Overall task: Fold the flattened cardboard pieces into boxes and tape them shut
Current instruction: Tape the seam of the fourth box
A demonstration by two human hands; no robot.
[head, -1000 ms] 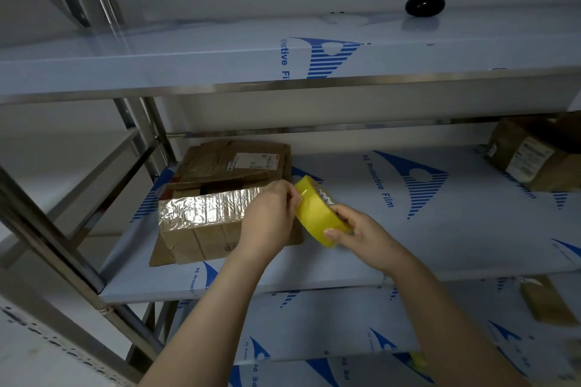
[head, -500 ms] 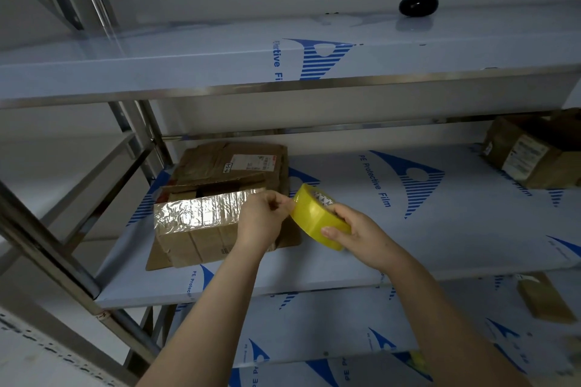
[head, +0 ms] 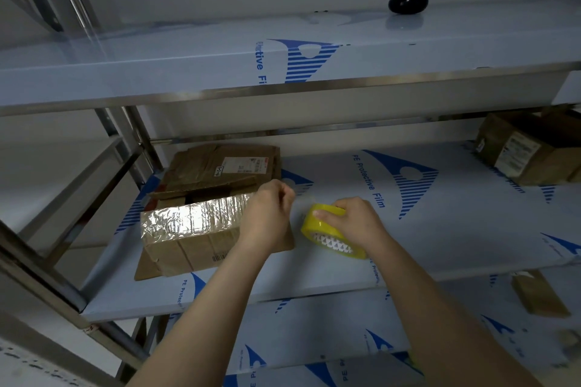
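left hand (head: pixel 267 220): fingers curled tight, fingertips pinched together at the top. It sat in front of the right end of the taped box.
tape strip (head: pixel 303 202): faint clear band from the left fingertips across to the roll. It was blurry, and the pinch looked to be on its free end.
right hand (head: pixel 356 223): gripped the tape roll from above, fingers curled over the far rim and thumb pressed on the yellow outer face.
tape roll (head: pixel 327 237): yellow and tilted, with the white triangle-print core facing the camera. It was low over the middle shelf just right of the box; could not tell if it touched the shelf.
taped box (head: pixel 191 229): folded up on the left part of the middle shelf, with crinkled shiny tape across the top edge and a barcode on the front. It stood on a flat cardboard sheet (head: pixel 147 270).
flattened cardboard pieces (head: pixel 220 166): stacked behind the box against the shelf back, with a white label on top.
middle shelf (head: pixel 440 245): covered in white protective film with blue print.
upper shelf (head: pixel 188 66): same film, with a black rounded object (head: pixel 408 2) on it to the right.
other box (head: pixel 528 151): brown with a label, at the far right of the middle shelf, well apart from the hands.
small box (head: pixel 539 297): on the lower shelf, right side.
steel post (head: pixel 132 138): stood left of the cardboard stack.
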